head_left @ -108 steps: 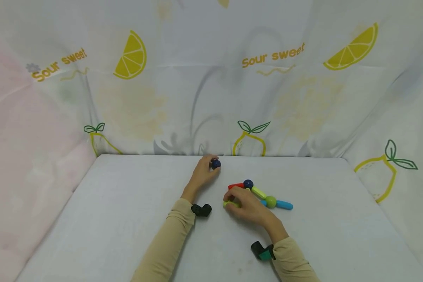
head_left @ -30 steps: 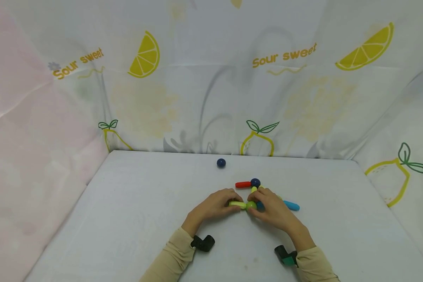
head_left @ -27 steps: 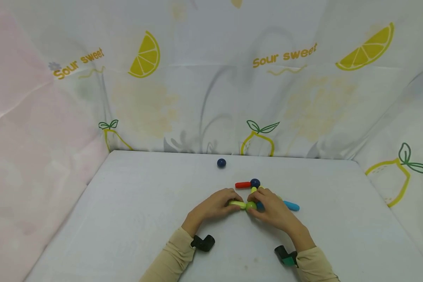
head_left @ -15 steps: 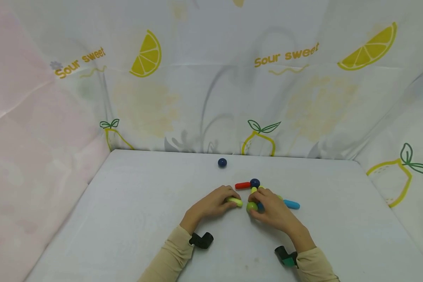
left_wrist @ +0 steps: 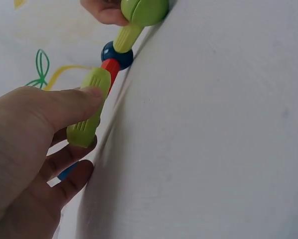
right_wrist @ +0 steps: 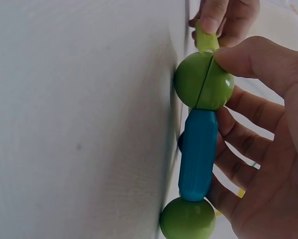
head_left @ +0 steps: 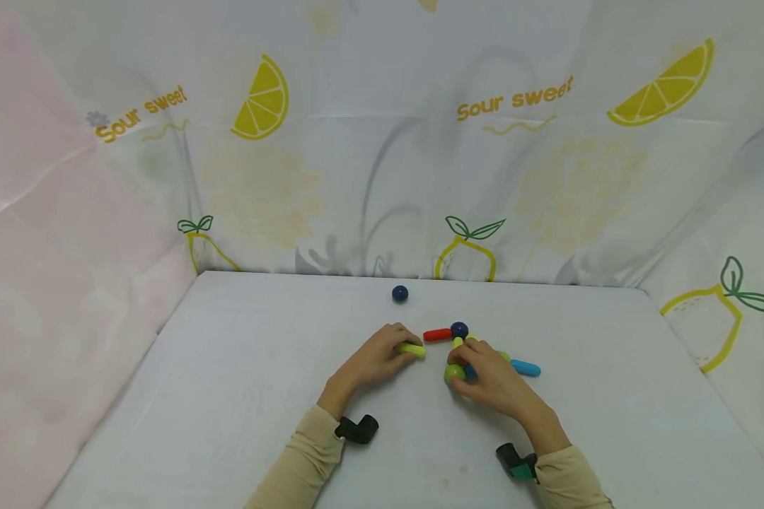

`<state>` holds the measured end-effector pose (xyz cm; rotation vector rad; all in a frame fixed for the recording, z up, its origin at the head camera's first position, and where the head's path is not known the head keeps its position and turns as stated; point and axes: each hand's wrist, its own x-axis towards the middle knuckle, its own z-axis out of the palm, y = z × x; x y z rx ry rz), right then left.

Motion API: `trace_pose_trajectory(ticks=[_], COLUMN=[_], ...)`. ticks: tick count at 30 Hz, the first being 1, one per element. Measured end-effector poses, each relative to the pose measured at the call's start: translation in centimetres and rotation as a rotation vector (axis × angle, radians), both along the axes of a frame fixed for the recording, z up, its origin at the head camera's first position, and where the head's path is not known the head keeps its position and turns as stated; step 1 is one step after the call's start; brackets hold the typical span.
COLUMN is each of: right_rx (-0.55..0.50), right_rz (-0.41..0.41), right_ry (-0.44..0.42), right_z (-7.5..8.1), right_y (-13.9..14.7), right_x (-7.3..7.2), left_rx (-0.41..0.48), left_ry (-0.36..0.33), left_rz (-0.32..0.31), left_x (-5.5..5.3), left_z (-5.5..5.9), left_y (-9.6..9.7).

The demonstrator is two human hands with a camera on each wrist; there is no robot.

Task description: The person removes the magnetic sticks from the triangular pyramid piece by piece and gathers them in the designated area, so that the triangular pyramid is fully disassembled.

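In the head view my left hand pinches a yellow-green toy rod between thumb and fingers, apart from the other pieces. My right hand grips a green ball, its thumb on the near side. The right wrist view shows that ball joined to a blue rod, which ends at a second green ball. Behind, a red rod sticks out left from a dark blue ball. A yellow-green rod links this dark blue ball to the gripped green ball.
Another dark blue ball lies alone near the back edge of the white table. At the right end of the joined pieces, another blue rod points outward. A lemon-print cloth hangs behind the table.
My left hand released the loose dark blue ball at the back, took the yellow-green rod, then drew it off the green ball, left and backward. My right hand has lately stayed on the ball.
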<state>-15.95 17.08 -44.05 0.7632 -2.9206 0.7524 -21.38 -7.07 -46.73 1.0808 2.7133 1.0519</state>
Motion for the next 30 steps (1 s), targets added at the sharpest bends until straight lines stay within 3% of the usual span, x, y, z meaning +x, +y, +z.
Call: trace_pose_trajectory(ticks=[13,21,30], right_rx=[0.016,0.002,-0.033], right_rz=[-0.015,-0.007,0.018], right_ry=[-0.026,-0.029,-0.002], right_z=[-0.2,-0.2,-0.4], right_y=[0.0,0.1,0.2], right_x=[0.0,-0.1,-0.1], left_rx=[0.050,0.103,0.117], left_ry=[0.140,0.111,0.134], left_rz=[0.140,0.205,0.287], left_x=[-0.6,-1.2,-1.9], left_z=[-0.4,-0.4,-0.6], left_y=[-1.1,-2.0,-3.4])
